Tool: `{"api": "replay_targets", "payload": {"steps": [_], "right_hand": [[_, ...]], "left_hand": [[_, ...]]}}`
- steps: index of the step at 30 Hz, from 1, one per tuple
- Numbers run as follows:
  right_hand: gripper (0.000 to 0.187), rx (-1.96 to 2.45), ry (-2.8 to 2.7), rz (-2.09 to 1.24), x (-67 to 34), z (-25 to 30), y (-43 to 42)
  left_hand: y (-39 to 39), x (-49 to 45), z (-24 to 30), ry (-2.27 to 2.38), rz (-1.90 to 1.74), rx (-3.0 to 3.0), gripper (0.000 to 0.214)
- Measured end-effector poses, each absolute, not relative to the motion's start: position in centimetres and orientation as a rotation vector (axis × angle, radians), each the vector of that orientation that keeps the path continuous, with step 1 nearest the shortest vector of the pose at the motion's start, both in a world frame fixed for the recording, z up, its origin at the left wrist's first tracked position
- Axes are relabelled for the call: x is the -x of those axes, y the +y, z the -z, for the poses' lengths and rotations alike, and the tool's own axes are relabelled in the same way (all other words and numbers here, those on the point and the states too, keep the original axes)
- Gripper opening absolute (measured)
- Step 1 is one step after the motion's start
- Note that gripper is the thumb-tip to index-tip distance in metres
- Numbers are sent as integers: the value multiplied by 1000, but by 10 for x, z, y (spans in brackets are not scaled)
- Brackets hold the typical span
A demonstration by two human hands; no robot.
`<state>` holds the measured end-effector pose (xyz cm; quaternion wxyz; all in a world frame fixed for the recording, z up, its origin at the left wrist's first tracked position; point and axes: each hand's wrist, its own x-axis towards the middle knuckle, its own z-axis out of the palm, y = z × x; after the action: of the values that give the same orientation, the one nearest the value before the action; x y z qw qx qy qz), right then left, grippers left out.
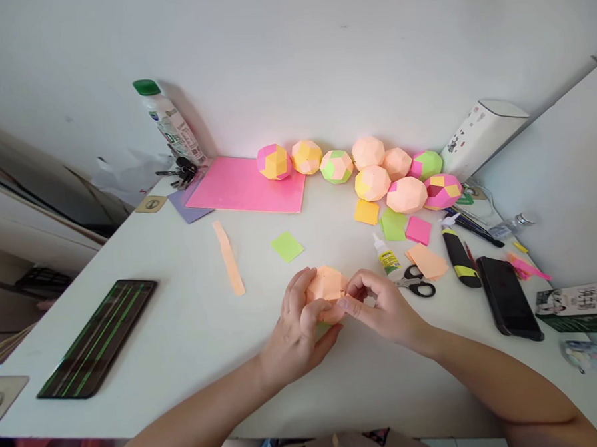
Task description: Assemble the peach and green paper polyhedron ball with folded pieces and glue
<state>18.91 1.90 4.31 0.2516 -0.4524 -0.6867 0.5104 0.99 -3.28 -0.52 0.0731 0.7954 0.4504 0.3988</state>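
Note:
An orange paper ball (324,285) of folded facets sits between both hands just above the white table (194,329). My left hand (294,327) wraps around its left side with curled fingers. My right hand (380,306) pinches the ball's right edge with thumb and fingers pressed together. An orange paper strip (229,257) lies to the left, and a green square note (287,246) lies just behind the hands.
Several finished paper balls (370,173) line the wall. A pink sheet (246,184), glue bottle (387,255), scissors (416,283), loose notes (413,229), highlighter (460,258) and dark phone (508,297) lie around. A long dark device (99,337) rests left. A tall bottle (169,120) stands at the back.

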Motion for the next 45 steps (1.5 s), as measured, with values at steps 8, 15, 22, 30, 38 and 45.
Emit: {"api": "replay_targets", "payload": {"steps": [8,15,22,30,38,45], "right_hand": [[28,1288,-1874,-1368,-191,-46,19],[31,1280,-1897,-1257,-185,-44,14],[30,1339,-1857,-1278,-180,-40,11],[28,1355,-1821,-1346,-182,-40,12],[30,1338,-1808,-1380,-183,-37,16],[29,1353,-1828,-1321,-180,-36,14]], "left_hand": [[-30,-9,9,1302,-1203,-2327,57],[-27,-11,10,1244,-1214,-2287,74],[-27,-13,11,1339,-1229,-2405,72],[-26,-15,10,1402,-1236,-2475,69],[-27,-16,9,1408,-1259,-2485,60],[-27,-18,8,1449,-1251,-2490,58]]}}
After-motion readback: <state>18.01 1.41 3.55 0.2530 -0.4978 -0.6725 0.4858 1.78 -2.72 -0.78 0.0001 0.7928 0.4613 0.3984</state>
